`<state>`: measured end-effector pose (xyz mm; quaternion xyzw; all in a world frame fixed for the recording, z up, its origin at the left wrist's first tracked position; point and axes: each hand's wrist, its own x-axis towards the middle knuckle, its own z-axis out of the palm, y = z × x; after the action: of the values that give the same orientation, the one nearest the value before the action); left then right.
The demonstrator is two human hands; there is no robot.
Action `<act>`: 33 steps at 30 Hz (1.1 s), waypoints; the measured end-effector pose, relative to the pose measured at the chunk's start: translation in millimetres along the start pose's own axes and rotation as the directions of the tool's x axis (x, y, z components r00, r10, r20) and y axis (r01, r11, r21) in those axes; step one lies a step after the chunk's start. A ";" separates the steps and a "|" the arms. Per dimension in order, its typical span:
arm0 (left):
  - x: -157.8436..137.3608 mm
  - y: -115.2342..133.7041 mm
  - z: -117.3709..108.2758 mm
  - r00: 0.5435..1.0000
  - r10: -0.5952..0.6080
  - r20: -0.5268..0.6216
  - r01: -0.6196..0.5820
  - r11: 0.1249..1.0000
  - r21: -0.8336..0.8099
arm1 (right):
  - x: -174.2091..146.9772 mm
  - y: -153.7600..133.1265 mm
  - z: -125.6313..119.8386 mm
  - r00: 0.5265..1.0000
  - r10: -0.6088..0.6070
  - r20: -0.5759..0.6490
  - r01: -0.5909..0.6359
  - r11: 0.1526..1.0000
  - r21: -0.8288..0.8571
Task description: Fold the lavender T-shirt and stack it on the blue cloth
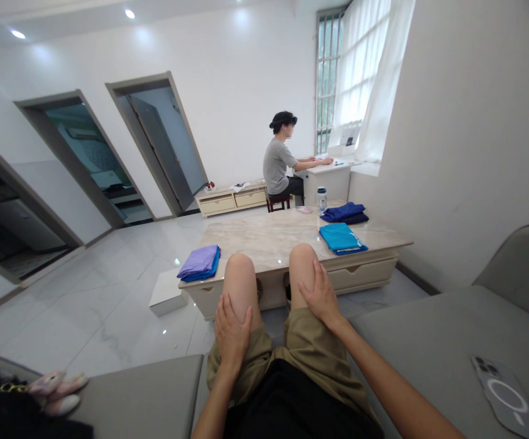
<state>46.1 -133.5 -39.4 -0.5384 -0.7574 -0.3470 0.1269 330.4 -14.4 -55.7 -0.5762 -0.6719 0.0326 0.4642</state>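
Bare knees under flat hands [231,329] (empty).

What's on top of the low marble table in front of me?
On the table: purple cloth, teal cloth, dark blue cloth, a bottle. My knees hide part of the near edge.

Home living room. Grey sofa [433,341] in foreground, low marble-topped bench [273,238] with drawers in front of it, folded cloths [341,238] stacked on top. Glossy white tiled floor [109,292], white walls, recessed ceiling lights [130,13]. Low TV-style cabinet [232,198] against far wall. Curtained barred window [351,73]. Open doorways [164,146] lead to other rooms. Person [280,161] seated at small white desk [333,174] by window.
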 end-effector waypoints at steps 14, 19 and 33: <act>0.2 0.6 0.1 1.000 -0.004 -0.002 0.004 1.000 -0.016 | -0.1 0.1 0.8 1.000 0.006 0.006 -0.006 1.000 -0.026; 0.1 1.8 -0.6 1.000 -0.004 -0.005 0.004 1.000 -0.010 | 0.2 1.1 1.1 1.000 -0.001 0.004 0.001 1.000 -0.010; 0.0 1.1 -1.0 1.000 0.005 -0.010 -0.005 1.000 -0.011 | 0.6 -0.3 -1.5 1.000 0.006 0.014 -0.006 1.000 0.008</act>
<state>47.0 -134.0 -38.2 -0.5395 -0.7533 -0.3536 0.1283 331.2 -14.8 -54.4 -0.5762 -0.6733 0.0408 0.4615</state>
